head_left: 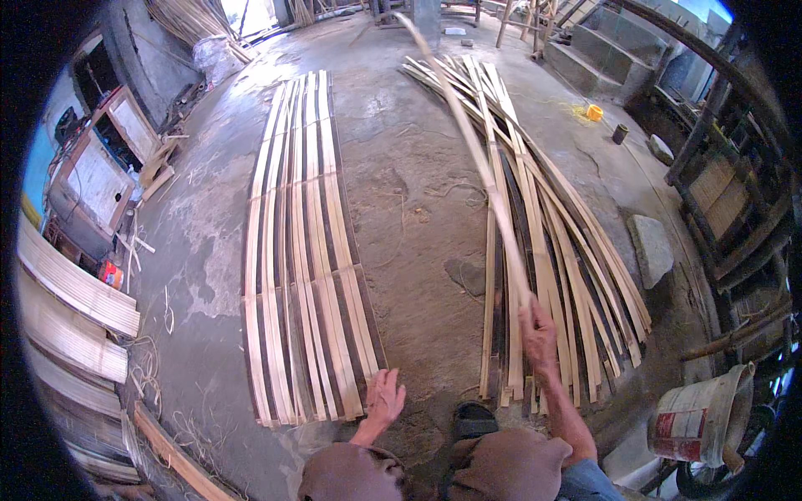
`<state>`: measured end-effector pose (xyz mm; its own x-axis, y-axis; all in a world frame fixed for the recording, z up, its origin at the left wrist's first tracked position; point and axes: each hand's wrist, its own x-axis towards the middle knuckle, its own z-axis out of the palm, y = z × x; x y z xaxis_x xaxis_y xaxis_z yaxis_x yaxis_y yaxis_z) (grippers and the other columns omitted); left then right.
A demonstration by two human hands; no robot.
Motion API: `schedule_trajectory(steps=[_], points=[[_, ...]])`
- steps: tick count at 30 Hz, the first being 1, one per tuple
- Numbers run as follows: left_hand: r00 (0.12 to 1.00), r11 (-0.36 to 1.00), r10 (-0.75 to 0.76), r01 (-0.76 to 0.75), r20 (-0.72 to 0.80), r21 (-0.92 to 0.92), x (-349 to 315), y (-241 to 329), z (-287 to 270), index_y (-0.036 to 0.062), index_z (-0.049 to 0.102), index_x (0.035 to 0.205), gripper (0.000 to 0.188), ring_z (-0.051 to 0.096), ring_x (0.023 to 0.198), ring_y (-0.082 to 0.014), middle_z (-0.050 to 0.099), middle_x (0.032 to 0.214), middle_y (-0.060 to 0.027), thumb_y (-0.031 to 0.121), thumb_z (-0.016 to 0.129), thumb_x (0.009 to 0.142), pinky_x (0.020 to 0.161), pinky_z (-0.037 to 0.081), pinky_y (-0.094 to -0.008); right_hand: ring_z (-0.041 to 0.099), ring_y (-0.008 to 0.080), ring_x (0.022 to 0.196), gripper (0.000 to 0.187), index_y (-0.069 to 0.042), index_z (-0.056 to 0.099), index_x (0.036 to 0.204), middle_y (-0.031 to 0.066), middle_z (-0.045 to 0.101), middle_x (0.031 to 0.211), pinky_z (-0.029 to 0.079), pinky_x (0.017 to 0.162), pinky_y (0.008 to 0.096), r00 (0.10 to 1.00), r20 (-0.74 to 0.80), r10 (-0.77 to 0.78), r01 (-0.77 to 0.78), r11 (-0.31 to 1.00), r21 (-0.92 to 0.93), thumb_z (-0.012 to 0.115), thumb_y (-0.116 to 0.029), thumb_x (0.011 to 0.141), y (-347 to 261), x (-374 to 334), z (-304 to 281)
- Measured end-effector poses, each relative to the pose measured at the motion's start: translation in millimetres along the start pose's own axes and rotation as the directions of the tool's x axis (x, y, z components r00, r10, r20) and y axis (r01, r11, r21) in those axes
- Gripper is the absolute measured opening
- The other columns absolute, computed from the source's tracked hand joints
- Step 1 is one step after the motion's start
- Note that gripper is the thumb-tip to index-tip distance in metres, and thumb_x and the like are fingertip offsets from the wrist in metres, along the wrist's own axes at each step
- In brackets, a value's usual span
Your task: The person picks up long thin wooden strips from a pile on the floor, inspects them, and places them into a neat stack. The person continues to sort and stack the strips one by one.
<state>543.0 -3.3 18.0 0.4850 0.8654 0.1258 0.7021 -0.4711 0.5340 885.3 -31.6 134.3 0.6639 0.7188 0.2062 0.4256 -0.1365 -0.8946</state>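
My right hand (539, 338) is closed around the near end of a long bamboo strip (478, 154). The strip is raised and slants away toward the far left, above a loose, fanned pile of bamboo strips (543, 275). On the left, a row of pale bamboo strips (315, 225) lies side by side on the floor, with dark gaps between some of them. Beside this row's near right corner is my left hand (384, 399), its fingers apart and nothing visible in them. Whether it touches the outermost strip, I cannot tell.
Stacked slatted panels (75, 292) stand along the left, near a wooden plank (180, 455). At right are a white bucket (702, 417), a flat stone (650, 250), a yellow cup (594, 113) and a dark can (620, 134). Concrete steps (597, 63) rise at the far right.
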Motion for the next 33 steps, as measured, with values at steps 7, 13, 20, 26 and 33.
schedule_trajectory(steps=[7,13,20,26,33], points=[[0.979,0.975,-0.189,0.178,0.073,0.136,7.4,-15.4,-4.5,-0.0009,0.048,0.127,0.055,0.047,0.113,-0.044,0.043,0.123,-0.0269,0.019,0.067,0.079,0.095,0.04,-0.0521,0.068,0.0277,0.098,0.055,-0.002,0.053,0.133,0.021,0.068,0.109,0.052,0.085,0.0336,0.979,0.036,0.203,-0.152,0.829,-0.538,0.058,-0.04,0.094,37.6,58.6,-101.1],[0.985,0.97,-0.172,0.171,-0.007,0.171,7.8,-26.7,11.7,-0.0011,0.042,0.13,0.064,0.045,0.111,-0.0436,0.04,0.122,-0.025,0.014,0.069,0.074,0.09,0.042,-0.0521,0.058,0.0145,0.071,0.052,-0.004,0.059,0.126,0.0184,0.06,0.073,0.048,0.064,0.0319,0.999,-0.048,-0.023,-0.003,0.879,-0.477,0.058,-0.043,0.091,131.9,85.0,-159.0],[0.973,0.97,-0.229,0.229,-0.007,0.083,15.7,-32.0,19.9,-0.0015,0.04,0.13,0.063,0.041,0.112,-0.0444,0.036,0.122,-0.0269,0.007,0.064,0.072,0.093,0.039,-0.0515,0.065,0.0219,0.068,0.048,-0.015,0.061,0.126,0.0173,0.066,0.077,0.049,0.066,0.0372,0.994,-0.037,0.106,-0.108,0.801,-0.589,0.059,-0.044,0.088,153.1,88.8,-213.1],[0.949,0.949,-0.315,0.316,-0.033,0.015,8.1,-54.1,28.4,-0.0011,0.041,0.13,0.062,0.044,0.107,-0.0438,0.04,0.114,-0.0268,-0.002,0.055,0.069,0.092,0.038,-0.0502,0.069,0.0266,0.077,0.045,-0.017,0.062,0.124,0.0184,0.067,0.082,0.049,0.068,0.0409,0.996,0.032,0.078,-0.038,0.751,-0.659,0.06,-0.043,0.088,169.1,98.1,-224.2],[0.964,0.965,-0.261,0.26,-0.051,-0.038,21.7,-34.5,16.4,-0.0021,0.037,0.135,0.068,0.045,0.105,-0.0442,0.041,0.112,-0.0265,-0.004,0.052,0.069,0.093,0.038,-0.0494,0.063,0.0412,0.087,0.047,-0.02,0.06,0.124,0.0197,0.067,0.091,0.05,0.076,0.0475,0.998,0.03,0.052,-0.015,0.689,-0.724,0.051,-0.052,0.09,187.8,90.6,-248.9]])
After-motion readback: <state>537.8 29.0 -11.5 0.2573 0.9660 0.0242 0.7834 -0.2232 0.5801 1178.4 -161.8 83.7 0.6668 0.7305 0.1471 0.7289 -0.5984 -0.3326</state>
